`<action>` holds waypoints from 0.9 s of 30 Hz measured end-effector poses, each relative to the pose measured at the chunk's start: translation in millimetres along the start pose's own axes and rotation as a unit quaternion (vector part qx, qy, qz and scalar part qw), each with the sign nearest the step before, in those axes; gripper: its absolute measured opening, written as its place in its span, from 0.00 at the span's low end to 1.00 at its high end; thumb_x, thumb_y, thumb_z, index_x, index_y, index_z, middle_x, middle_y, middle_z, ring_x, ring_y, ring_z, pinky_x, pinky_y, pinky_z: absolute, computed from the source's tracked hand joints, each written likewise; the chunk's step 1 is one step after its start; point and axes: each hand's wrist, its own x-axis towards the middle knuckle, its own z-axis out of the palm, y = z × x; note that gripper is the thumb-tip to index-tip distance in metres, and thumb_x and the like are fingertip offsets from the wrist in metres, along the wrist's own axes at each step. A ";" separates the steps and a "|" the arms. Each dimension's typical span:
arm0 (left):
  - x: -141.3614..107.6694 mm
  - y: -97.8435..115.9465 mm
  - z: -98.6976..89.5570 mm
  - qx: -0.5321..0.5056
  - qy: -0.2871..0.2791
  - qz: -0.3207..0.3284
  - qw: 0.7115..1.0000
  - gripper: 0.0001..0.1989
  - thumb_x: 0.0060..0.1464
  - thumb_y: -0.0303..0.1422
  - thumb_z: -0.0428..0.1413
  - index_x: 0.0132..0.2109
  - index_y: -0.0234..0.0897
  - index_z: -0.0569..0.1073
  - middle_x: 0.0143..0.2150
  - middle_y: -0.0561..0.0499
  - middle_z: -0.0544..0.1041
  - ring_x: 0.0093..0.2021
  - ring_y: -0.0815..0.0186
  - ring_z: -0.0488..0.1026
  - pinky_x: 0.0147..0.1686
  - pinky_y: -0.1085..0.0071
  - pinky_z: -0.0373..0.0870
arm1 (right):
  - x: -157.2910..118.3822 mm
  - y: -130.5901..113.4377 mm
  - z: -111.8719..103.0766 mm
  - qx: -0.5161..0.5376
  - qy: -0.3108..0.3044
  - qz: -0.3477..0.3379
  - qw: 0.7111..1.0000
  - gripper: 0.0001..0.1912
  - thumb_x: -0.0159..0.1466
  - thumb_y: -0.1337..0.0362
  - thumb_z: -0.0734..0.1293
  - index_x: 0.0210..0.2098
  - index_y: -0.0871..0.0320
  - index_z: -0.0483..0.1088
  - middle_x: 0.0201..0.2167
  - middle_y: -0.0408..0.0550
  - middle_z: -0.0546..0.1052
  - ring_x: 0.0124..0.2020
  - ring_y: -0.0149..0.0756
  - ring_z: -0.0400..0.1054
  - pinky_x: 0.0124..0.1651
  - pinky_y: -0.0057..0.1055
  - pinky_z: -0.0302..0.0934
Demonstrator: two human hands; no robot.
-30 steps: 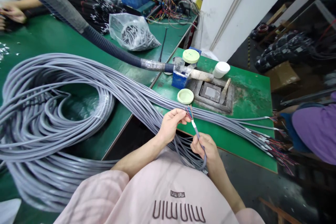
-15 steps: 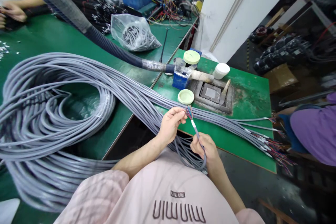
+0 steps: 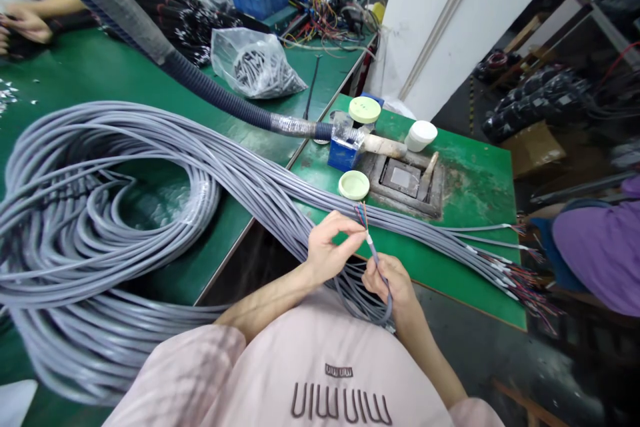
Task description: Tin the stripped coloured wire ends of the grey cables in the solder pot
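The person's left grip [image 3: 330, 247], a bare hand, has moved down since half a second ago, when it pinched the thin red, blue and orange wires [image 3: 361, 215] higher up. Thumb and forefinger now meet narrowly at the foot of those wires, by the short white band [image 3: 369, 239] on the single grey round cable [image 3: 375, 253]. The wires, partly covered by the fingers before, now stand free above the fingertips.

The right grip [image 3: 393, 280], also bare, has stayed in place, its fingers closed around the same cable just below the band. That stripped end points up and slightly left, above the near side of the smaller green desk [image 3: 475, 190]; below the right grip the cable bends down in a loop.

Behind the hands, the long bundle of grey cables [image 3: 420, 228] lies across that desk as before, its stripped ends at the right. The large grey cable coil [image 3: 100, 117] at the left, the shallow pale-green round dish [image 3: 354, 185] just beyond the bundle and the dark ribbed hose [image 3: 215, 90] have kept their places too.
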 end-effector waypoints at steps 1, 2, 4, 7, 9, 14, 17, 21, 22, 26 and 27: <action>-1.2 0.7 -0.2 0.021 -0.025 0.030 0.999 0.03 0.46 0.32 0.65 0.30 0.39 0.79 0.27 0.52 0.77 0.30 0.69 0.71 0.36 0.69 0.67 | -0.1 0.2 -0.1 -0.004 0.000 0.003 1.000 0.21 0.57 0.44 0.67 0.25 0.57 0.68 0.05 0.32 0.54 0.09 0.23 0.40 0.16 0.25 0.41; -1.8 1.2 0.0 0.021 -0.041 0.033 0.998 0.03 0.46 0.32 0.65 0.32 0.39 0.79 0.28 0.52 0.78 0.30 0.68 0.72 0.37 0.69 0.68 | -0.2 0.2 -0.3 -0.004 -0.002 0.004 1.000 0.22 0.57 0.44 0.67 0.25 0.57 0.68 0.05 0.32 0.54 0.09 0.23 0.40 0.16 0.25 0.41; -1.7 0.7 0.8 -0.026 -0.029 -0.025 0.999 0.06 0.49 0.34 0.63 0.36 0.39 0.80 0.29 0.51 0.78 0.31 0.68 0.73 0.36 0.70 0.69 | -0.8 -0.1 -0.5 0.002 -0.002 0.006 1.000 0.22 0.57 0.44 0.67 0.24 0.57 0.67 0.05 0.31 0.53 0.09 0.23 0.39 0.16 0.25 0.40; 2.0 -3.2 2.1 -0.148 0.051 -0.143 0.977 0.10 0.50 0.38 0.62 0.38 0.37 0.77 0.27 0.53 0.77 0.27 0.71 0.72 0.30 0.74 0.68 | -1.6 -0.9 -0.9 0.011 0.002 0.005 1.000 0.22 0.56 0.44 0.68 0.24 0.57 0.68 0.05 0.31 0.53 0.09 0.22 0.38 0.16 0.26 0.39; 5.6 -6.1 2.3 -0.206 0.081 -0.200 0.955 0.10 0.48 0.38 0.63 0.36 0.36 0.75 0.24 0.55 0.74 0.23 0.74 0.68 0.26 0.77 0.64 | -1.8 -1.2 -1.0 0.017 -0.003 0.004 1.000 0.22 0.56 0.44 0.68 0.24 0.57 0.68 0.04 0.31 0.53 0.08 0.22 0.38 0.16 0.26 0.40; 9.9 -7.8 3.7 -0.244 0.024 -0.293 0.924 0.15 0.44 0.40 0.65 0.30 0.33 0.73 0.22 0.54 0.73 0.19 0.77 0.63 0.21 0.79 0.58 | -0.8 -0.4 -1.6 0.037 -0.026 -0.004 0.999 0.20 0.58 0.47 0.68 0.25 0.58 0.69 0.05 0.32 0.54 0.09 0.22 0.39 0.16 0.25 0.40; 9.6 -6.3 5.0 -0.257 0.008 -0.307 0.916 0.16 0.40 0.39 0.67 0.29 0.33 0.73 0.22 0.54 0.73 0.19 0.77 0.63 0.21 0.78 0.58 | -0.6 0.4 -3.2 0.036 -0.038 -0.008 0.999 0.19 0.60 0.48 0.67 0.26 0.58 0.70 0.05 0.32 0.54 0.09 0.22 0.40 0.17 0.25 0.40; 10.0 -5.1 5.8 -0.261 0.009 -0.308 0.915 0.13 0.39 0.36 0.68 0.28 0.33 0.73 0.23 0.54 0.74 0.20 0.77 0.64 0.23 0.78 0.60 | -0.8 3.9 -4.6 0.026 -0.040 -0.013 0.999 0.19 0.61 0.48 0.66 0.26 0.58 0.69 0.05 0.31 0.54 0.09 0.22 0.40 0.17 0.25 0.41; 10.3 -4.9 6.0 -0.258 0.011 -0.308 0.916 0.13 0.39 0.35 0.67 0.28 0.33 0.74 0.23 0.54 0.74 0.21 0.77 0.64 0.23 0.79 0.60 | -0.8 5.2 -4.8 0.022 -0.036 -0.012 0.999 0.19 0.60 0.47 0.66 0.26 0.58 0.69 0.05 0.31 0.54 0.09 0.23 0.40 0.17 0.25 0.41; 10.3 -3.6 6.7 -0.245 0.029 -0.310 0.918 0.12 0.39 0.35 0.67 0.27 0.33 0.74 0.22 0.54 0.73 0.21 0.77 0.65 0.23 0.79 0.61 | 0.2 4.2 -6.5 -0.019 -0.009 -0.005 1.000 0.22 0.59 0.44 0.65 0.25 0.57 0.68 0.05 0.32 0.53 0.09 0.23 0.42 0.17 0.26 0.42; 9.9 -3.2 6.9 -0.243 0.034 -0.307 0.920 0.12 0.39 0.35 0.67 0.27 0.33 0.74 0.22 0.54 0.73 0.21 0.77 0.65 0.23 0.79 0.61 | 0.5 0.6 -7.5 -0.047 -0.001 -0.003 0.999 0.22 0.59 0.44 0.65 0.25 0.58 0.68 0.06 0.33 0.55 0.10 0.24 0.44 0.17 0.26 0.43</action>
